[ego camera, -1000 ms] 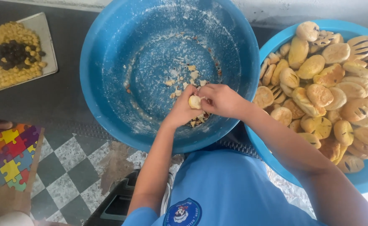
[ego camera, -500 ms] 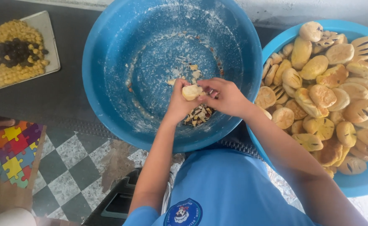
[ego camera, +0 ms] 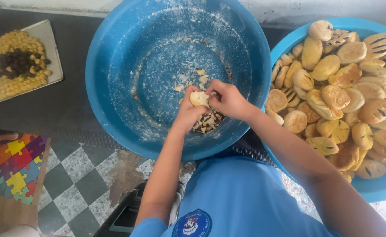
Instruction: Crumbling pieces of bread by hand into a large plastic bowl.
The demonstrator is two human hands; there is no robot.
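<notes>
A pale lump of dough (ego camera: 199,98) sits between both my hands over the big blue basin (ego camera: 114,87). My left hand (ego camera: 187,113) cups it from below and my right hand (ego camera: 228,99) pinches it from the right. Under my hands lies a small heap of dark and light filling bits (ego camera: 207,123). Dough crumbs (ego camera: 201,79) and flour streaks mark the basin's floor.
A second blue basin (ego camera: 379,186) at the right holds several golden baked buns (ego camera: 333,96). A white tray (ego camera: 55,66) at the left carries yellow pieces with dark ones on top. A coloured puzzle board (ego camera: 13,169) lies on the checkered floor (ego camera: 87,166).
The view has shifted slightly. Both hands stay together on the dough lump and have turned it a little; the dough now shows more between the fingers.
</notes>
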